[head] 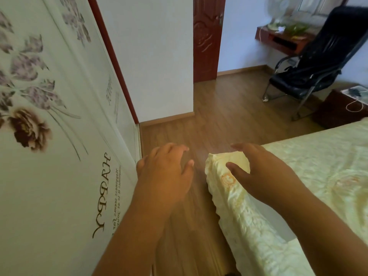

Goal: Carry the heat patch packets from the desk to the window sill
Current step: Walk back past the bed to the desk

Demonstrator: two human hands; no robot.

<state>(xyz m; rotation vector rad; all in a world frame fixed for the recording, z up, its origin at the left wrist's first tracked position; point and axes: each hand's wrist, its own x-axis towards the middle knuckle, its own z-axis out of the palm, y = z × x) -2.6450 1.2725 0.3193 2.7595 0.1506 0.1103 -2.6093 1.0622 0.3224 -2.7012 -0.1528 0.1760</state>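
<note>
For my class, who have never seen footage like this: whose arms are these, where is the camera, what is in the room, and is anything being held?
There is no machine here. One wide-angle camera, worn on a person's head, looks forward and down, so the two bare arms reaching into the picture are that person's own.

The left hand is over the wooden floor, fingers spread and empty. The right hand is over the corner of a bed with a pale yellow cover, also open and holding nothing.

On the left is a wardrobe door printed with flowers. Ahead is a dark red door. At the top right, a black chair stands by a reddish desk with some small things on it, too blurred to name. No heat patch packets can be made out.
</note>
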